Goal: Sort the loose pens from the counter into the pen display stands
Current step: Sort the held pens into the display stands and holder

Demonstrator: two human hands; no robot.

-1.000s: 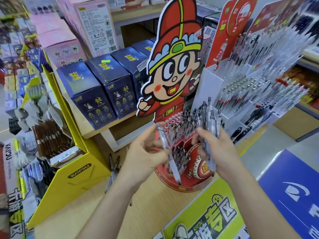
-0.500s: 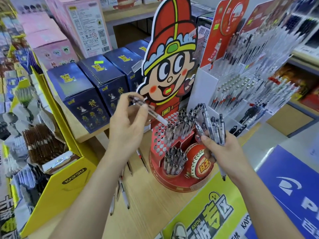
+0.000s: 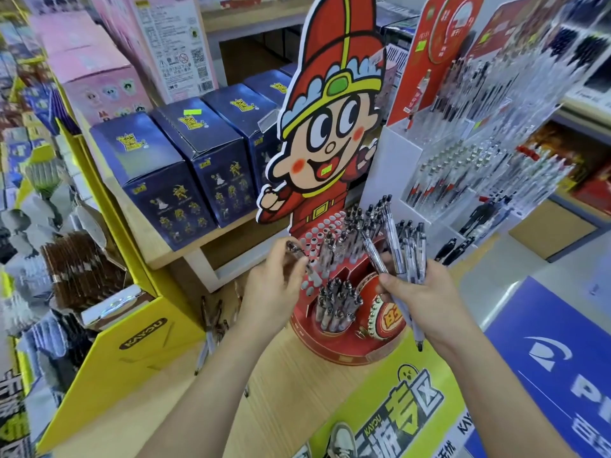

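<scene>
Descent is the change: the pen (image 3: 312,275) in the left hand (image 3: 272,294) now slants down, its pale tip against the perforated tier of the red stand (image 3: 347,357), just beyond the fingers (image 3: 281,251), which are pinched round its dark clip end. Half a second ago the same pen was held higher, level with the chin of the cartoon cutout (image 3: 330,133) and clear of the holes. A second ago it was low, close beside the right hand. So one pen has been drawn off, raised, and brought down to the tier. I judge the seating step is in hand: the tip looks to be at a hole, but I cannot tell whether it has gone in. Filled holes stand just right of the fingers, and empty ones lie above and below the tip.

The right hand (image 3: 426,302) grips a bundle of pens (image 3: 396,256), its fingers curled round the barrels. The clip ends fan upward and one tip pokes out below the palm. It keeps much the same place as in both earlier frames, in front of the stand's drum, so that stock still waits its turn.

More loose pens (image 3: 211,328) lie on the wooden surface (image 3: 297,391), down and left of the left-hand fingers, near the wrist. With those and the bundle unplaced, the sorting looks far from finished.
</scene>
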